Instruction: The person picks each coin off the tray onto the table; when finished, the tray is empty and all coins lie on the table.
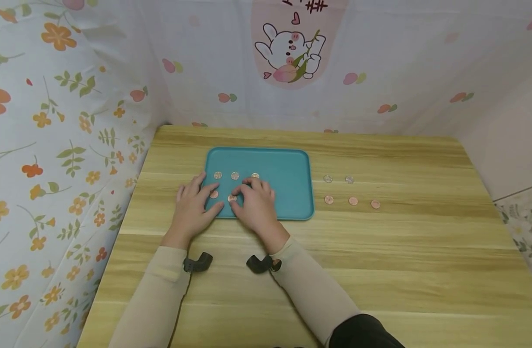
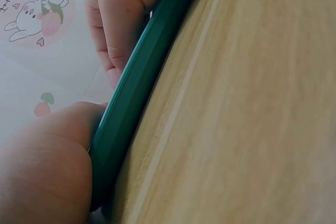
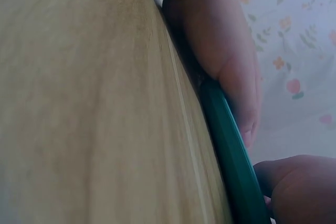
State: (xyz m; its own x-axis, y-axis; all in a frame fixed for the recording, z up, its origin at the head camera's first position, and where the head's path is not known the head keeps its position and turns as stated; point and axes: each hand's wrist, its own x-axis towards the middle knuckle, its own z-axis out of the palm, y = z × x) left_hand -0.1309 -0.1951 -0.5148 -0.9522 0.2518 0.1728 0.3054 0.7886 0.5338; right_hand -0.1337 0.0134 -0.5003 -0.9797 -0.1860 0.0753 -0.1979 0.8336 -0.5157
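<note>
The blue-green tray (image 1: 287, 183) lies flat on the table. My left hand (image 1: 192, 210) rests over its left front corner with fingers spread, the forefinger near a copper coin (image 1: 214, 194). Inside the tray, my right hand (image 1: 257, 205) pinches another copper coin (image 1: 232, 198) between thumb and forefinger. Behind the hands are three shiny coins (image 1: 235, 176) in a row, the rightmost partly covered by the right fingers. Both wrist views show the tray's edge, with the left hand (image 2: 47, 166) and right hand (image 3: 304, 190) close to it; no coin shows clearly there.
Right of the tray, two silvery coins (image 1: 349, 179) lie behind three copper coins (image 1: 353, 201) on the wooden table (image 1: 379, 266). A flowered cloth (image 1: 74, 145) hangs at the left, and a cloth with a rabbit print (image 1: 292, 53) hangs behind.
</note>
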